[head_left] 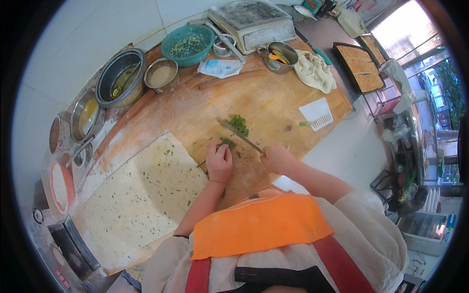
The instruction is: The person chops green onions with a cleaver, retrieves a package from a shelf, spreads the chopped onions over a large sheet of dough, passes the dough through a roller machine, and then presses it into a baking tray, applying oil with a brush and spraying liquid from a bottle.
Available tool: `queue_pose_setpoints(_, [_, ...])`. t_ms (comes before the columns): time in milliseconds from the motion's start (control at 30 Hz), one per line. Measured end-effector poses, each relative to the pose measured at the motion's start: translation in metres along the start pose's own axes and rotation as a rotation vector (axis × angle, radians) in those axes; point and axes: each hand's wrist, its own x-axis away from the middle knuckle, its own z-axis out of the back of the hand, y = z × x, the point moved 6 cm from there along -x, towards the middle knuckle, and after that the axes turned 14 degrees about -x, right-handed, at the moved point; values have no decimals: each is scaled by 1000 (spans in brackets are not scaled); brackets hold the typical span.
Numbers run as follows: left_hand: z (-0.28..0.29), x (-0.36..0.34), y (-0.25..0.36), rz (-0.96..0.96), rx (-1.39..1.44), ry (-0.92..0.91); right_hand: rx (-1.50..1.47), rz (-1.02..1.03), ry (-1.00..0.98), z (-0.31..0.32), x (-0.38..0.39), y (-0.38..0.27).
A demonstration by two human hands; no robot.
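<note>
My right hand (278,158) grips the handle of a knife (243,137), whose blade slants up and left across the wooden worktop (273,112). Just beyond the blade lies a small heap of chopped scallions (239,123). My left hand (219,162) has its fingers curled down on a bunch of scallions (227,142) beside the blade; green stalks poke out to its left. To the left of that hand a wide, flat sheet of dough (141,190) flecked with green covers the board.
Bowls and pots line the far left, including a teal bowl of greens (188,45) and a dark pot (120,78). A scale (251,24) stands behind. A white scraper (317,114), a cloth (314,71) and a metal pot (282,57) lie right. Baked trays (359,67) stand beyond.
</note>
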Motion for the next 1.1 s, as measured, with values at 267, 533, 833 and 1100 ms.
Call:
queue_pose_setpoints(267, [-2,2,6,-73,-85,27,202,19,-59,-35,-8,5])
queue_pose_setpoints(533, [-2,5,0,-116,-116,-3,193,-52,-132,-21,0,-8])
queue_pose_setpoints(833, [10,8,12,-163,-142,-51,260,20,-184,-38,-14,7])
queue_pose_setpoints(1100, [-18,-8,-6,80,14,-76,195,-129,-87,12,11,-9])
